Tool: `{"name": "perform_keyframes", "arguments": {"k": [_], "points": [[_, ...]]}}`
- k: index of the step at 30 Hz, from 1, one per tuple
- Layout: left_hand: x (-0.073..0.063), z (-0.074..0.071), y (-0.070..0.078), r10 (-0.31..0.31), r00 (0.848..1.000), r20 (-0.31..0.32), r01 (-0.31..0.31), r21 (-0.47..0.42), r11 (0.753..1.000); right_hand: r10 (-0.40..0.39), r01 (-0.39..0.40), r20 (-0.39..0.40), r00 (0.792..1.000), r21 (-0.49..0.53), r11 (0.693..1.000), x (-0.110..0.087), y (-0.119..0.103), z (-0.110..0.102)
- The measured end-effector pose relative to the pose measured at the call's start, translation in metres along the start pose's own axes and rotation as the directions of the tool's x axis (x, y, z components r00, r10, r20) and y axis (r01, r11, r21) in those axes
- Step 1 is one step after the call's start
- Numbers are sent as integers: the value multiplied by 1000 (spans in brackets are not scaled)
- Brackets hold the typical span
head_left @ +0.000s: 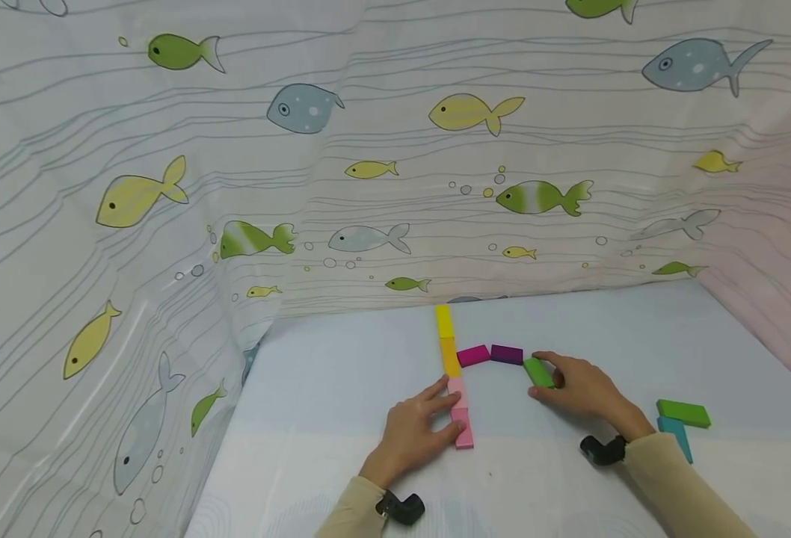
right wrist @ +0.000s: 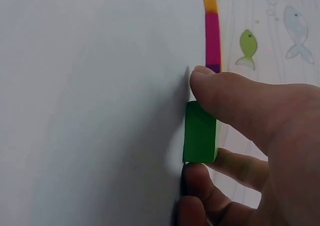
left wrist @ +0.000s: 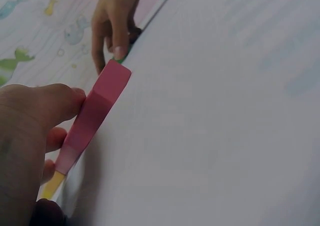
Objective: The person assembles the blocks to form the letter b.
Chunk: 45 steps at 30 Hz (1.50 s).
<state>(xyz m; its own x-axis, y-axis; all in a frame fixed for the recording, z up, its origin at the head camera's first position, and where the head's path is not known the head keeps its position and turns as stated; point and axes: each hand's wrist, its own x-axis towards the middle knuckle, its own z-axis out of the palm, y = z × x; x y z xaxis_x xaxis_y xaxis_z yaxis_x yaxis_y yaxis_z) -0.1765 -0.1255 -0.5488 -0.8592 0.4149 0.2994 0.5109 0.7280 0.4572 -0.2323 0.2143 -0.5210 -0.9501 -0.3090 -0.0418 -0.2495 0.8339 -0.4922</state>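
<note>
A straight line of blocks runs away from me in the head view: a pink block (head_left: 463, 437), a light pink block (head_left: 459, 386), an orange-yellow block (head_left: 450, 357) and a yellow block (head_left: 445, 321). My left hand (head_left: 414, 433) lies along its left side, thumb and fingertips touching the two pink blocks. From the orange-yellow block, a magenta block (head_left: 473, 356) and a purple block (head_left: 507, 355) extend rightward. My right hand (head_left: 584, 386) holds a green block (right wrist: 201, 133) between thumb and fingers, its far end right by the purple block.
Right of my right wrist lie a second green block (head_left: 683, 413) and a blue block (head_left: 675, 437), close together. A fish-patterned curtain (head_left: 382, 209) borders the white table (head_left: 342, 351) at the back and sides. Black wrist cameras sit on both wrists.
</note>
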Motion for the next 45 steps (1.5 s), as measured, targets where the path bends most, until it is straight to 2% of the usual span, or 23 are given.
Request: {"name": "perform_keyframes", "arguments": {"k": [17,25,45], "points": [[0,1,1,-20,1000,14,20,7,1000,-51,51,21,998,2,999,-2,1,-4],[0,1,1,-11,1000,6,11,5,1000,-37,37,41,998,8,999,-2,2,-5],[-2,0,2,-29,999,16,28,11,1000,-70,70,19,997,25,997,-3,4,-4]]}}
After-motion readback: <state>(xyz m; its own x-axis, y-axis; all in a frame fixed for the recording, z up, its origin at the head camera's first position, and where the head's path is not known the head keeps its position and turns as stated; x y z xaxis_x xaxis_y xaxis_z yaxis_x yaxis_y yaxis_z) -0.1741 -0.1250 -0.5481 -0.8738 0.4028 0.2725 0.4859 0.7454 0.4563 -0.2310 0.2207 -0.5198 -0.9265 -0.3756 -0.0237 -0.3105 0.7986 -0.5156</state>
